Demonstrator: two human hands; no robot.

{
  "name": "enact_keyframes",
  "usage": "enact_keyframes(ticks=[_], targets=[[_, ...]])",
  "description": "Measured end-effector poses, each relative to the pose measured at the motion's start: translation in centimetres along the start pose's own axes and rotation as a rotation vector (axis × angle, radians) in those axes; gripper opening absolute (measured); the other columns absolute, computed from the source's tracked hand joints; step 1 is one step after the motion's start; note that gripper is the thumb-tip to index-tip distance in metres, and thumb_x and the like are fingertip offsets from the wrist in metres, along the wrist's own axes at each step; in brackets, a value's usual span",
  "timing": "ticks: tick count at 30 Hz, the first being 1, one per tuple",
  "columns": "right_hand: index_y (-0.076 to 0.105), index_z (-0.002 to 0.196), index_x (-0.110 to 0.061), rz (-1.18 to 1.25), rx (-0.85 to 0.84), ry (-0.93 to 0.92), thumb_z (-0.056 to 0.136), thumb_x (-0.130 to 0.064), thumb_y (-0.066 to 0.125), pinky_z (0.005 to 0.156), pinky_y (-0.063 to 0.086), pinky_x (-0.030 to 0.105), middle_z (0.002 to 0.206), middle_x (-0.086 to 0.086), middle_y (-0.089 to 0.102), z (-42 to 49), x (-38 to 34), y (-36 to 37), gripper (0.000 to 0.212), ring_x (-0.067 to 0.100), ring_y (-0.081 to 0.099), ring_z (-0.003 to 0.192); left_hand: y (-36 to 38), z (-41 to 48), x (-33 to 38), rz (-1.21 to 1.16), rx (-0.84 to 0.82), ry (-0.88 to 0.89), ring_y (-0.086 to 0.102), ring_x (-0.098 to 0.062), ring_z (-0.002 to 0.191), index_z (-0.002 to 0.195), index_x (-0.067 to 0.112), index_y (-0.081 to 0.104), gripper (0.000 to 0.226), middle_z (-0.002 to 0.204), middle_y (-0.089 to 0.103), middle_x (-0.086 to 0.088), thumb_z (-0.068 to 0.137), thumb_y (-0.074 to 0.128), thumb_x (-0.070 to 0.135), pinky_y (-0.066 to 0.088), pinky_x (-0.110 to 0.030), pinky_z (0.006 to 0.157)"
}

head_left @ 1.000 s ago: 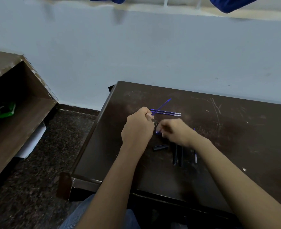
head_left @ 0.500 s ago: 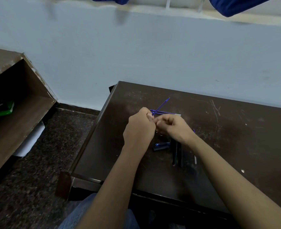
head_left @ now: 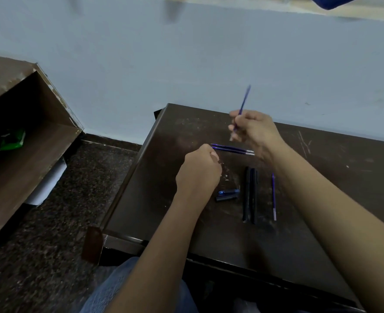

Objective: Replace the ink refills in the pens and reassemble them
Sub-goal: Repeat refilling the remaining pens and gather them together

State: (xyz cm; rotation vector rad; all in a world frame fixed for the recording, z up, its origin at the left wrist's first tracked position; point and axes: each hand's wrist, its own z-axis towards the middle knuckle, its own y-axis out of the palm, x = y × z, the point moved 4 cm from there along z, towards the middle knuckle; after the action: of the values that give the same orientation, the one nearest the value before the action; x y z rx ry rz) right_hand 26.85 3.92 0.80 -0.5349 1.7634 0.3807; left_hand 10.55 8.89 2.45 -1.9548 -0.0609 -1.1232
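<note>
My right hand (head_left: pixel 253 129) is raised above the dark table (head_left: pixel 211 236) and pinches a thin blue refill (head_left: pixel 245 99) that points up and is blurred. My left hand (head_left: pixel 197 175) hovers low over the table with its fingers curled round a dark pen part that barely shows. Two blue refills (head_left: pixel 231 149) lie side by side just beyond the left hand. Two black pen barrels (head_left: pixel 249 195) lie parallel near the middle, with a single blue refill (head_left: pixel 274 196) to their right. A blue cap and a black cap (head_left: pixel 228 194) lie to their left.
The table's left edge (head_left: pixel 128 184) drops to a speckled dark floor (head_left: pixel 62 222). A brown open shelf unit (head_left: pixel 35 141) with a green packet (head_left: pixel 12 138) inside stands at the left. A pale blue wall (head_left: pixel 186 64) rises right behind the table.
My right hand has pulled the blue refill away from my left hand and lifted it up and to the right. The left hand stayed near its place.
</note>
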Motion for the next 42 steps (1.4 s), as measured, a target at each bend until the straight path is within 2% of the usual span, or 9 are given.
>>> enact_keyframes(ticks=[2, 4, 6, 8, 12, 24, 34, 42], targets=[[0.074, 0.092, -0.012, -0.569, 0.002, -0.206, 0.088, -0.007, 0.058, 0.082, 0.052, 0.033, 0.095, 0.010, 0.072, 1.3, 0.3, -0.5, 0.017, 0.021, 0.065, 0.083, 0.1, 0.0, 0.0, 0.004, -0.009, 0.002, 0.064, -0.021, 0.090, 0.106, 0.016, 0.059, 0.025, 0.101, 0.068, -0.006, 0.096, 0.037, 0.020, 0.053, -0.038, 0.081], [0.073, 0.102, -0.012, -1.003, -0.086, -0.277, 0.085, -0.008, 0.063, 0.093, 0.050, 0.035, 0.106, 0.012, 0.071, 1.9, 1.9, -0.2, 0.020, 0.027, 0.065, 0.100, 0.3, 0.0, 0.0, 0.011, -0.020, 0.000, 0.063, -0.020, 0.091, 0.106, 0.015, 0.059, 0.025, 0.101, 0.068, -0.006, 0.097, 0.036, 0.021, 0.052, -0.038, 0.081], [0.070, 0.102, -0.019, -1.273, -0.158, -0.249, 0.085, -0.012, 0.062, 0.086, 0.050, 0.037, 0.111, 0.012, 0.067, 1.9, 3.6, 0.2, 0.020, 0.032, 0.063, 0.102, 0.4, 0.1, 0.0, 0.010, -0.020, -0.006, 0.064, -0.021, 0.092, 0.108, 0.014, 0.059, 0.026, 0.103, 0.067, -0.007, 0.097, 0.036, 0.022, 0.053, -0.039, 0.083], [0.066, 0.097, -0.021, -1.384, -0.174, -0.225, 0.085, -0.013, 0.060, 0.078, 0.047, 0.035, 0.110, 0.010, 0.064, 1.8, 4.7, 0.3, 0.016, 0.033, 0.061, 0.100, 0.5, 0.2, -0.1, 0.011, -0.016, -0.008, 0.065, -0.022, 0.092, 0.108, 0.014, 0.059, 0.026, 0.104, 0.067, -0.008, 0.097, 0.036, 0.023, 0.053, -0.042, 0.085], [0.066, 0.091, -0.020, -1.368, -0.144, -0.198, 0.085, -0.012, 0.059, 0.072, 0.045, 0.033, 0.105, 0.007, 0.066, 2.2, 5.6, 0.0, 0.013, 0.029, 0.061, 0.098, 0.4, 0.2, -0.1, 0.028, -0.014, -0.013, 0.065, -0.022, 0.094, 0.108, 0.015, 0.059, 0.027, 0.104, 0.067, -0.007, 0.098, 0.035, 0.024, 0.052, -0.042, 0.087], [0.070, 0.089, -0.015, -1.229, -0.015, -0.162, 0.085, -0.008, 0.056, 0.078, 0.056, 0.041, 0.100, 0.009, 0.068, 3.0, 6.3, -0.4, 0.017, 0.030, 0.063, 0.092, 0.1, 0.2, -0.1, 0.025, -0.018, -0.018, 0.066, -0.021, 0.093, 0.107, 0.014, 0.059, 0.026, 0.105, 0.065, -0.007, 0.098, 0.036, 0.023, 0.053, -0.043, 0.087], [0.069, 0.092, -0.014, -1.197, 0.038, -0.200, 0.089, -0.010, 0.051, 0.079, 0.056, 0.044, 0.098, 0.010, 0.068, 3.2, 6.4, -0.8, 0.018, 0.029, 0.062, 0.092, 0.0, 0.1, -0.1, 0.048, -0.031, -0.024, 0.064, -0.021, 0.095, 0.112, 0.013, 0.059, 0.027, 0.108, 0.065, -0.007, 0.098, 0.037, 0.021, 0.053, -0.041, 0.086], [0.067, 0.089, -0.014, -1.187, 0.059, -0.215, 0.089, -0.008, 0.051, 0.074, 0.054, 0.039, 0.098, 0.009, 0.068, 3.3, 6.6, -1.1, 0.018, 0.029, 0.061, 0.092, 0.0, 0.1, -0.1, 0.032, -0.019, -0.018, 0.065, -0.022, 0.093, 0.106, 0.014, 0.060, 0.026, 0.104, 0.066, -0.008, 0.097, 0.037, 0.020, 0.053, -0.043, 0.087]])
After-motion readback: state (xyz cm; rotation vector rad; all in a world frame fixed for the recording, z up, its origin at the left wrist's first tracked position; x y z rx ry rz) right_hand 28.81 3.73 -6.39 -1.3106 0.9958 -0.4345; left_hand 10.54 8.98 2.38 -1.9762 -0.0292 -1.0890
